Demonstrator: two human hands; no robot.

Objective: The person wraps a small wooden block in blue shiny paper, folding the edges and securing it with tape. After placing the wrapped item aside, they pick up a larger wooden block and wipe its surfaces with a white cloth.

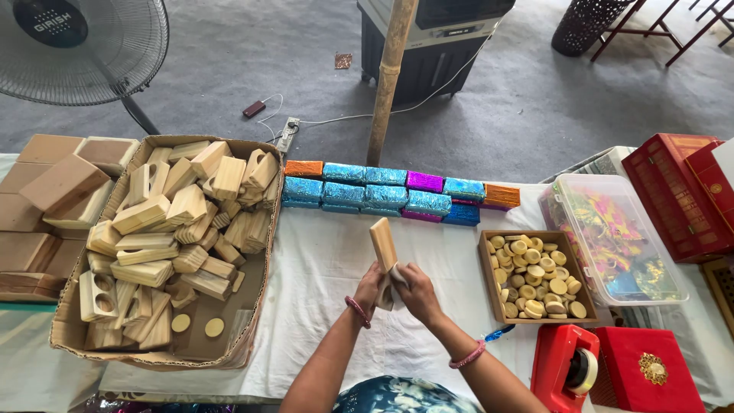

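Observation:
Both hands meet over the middle of the white-covered table (321, 268). My left hand (368, 287) grips the lower end of a pale wooden block (383, 243) that stands nearly upright. My right hand (417, 291) presses a small white cloth (397, 277) against the block's lower part. Each wrist wears pink bangles.
A cardboard box (252, 336) full of wooden blocks sits at left, with stacked wooden boxes (46, 191) beyond. Foil-wrapped blocks (382, 193) line the far edge. At right are a tray of wooden discs (535, 275), a clear plastic tub (612, 237), a red tape dispenser (566, 367), red boxes (673, 191).

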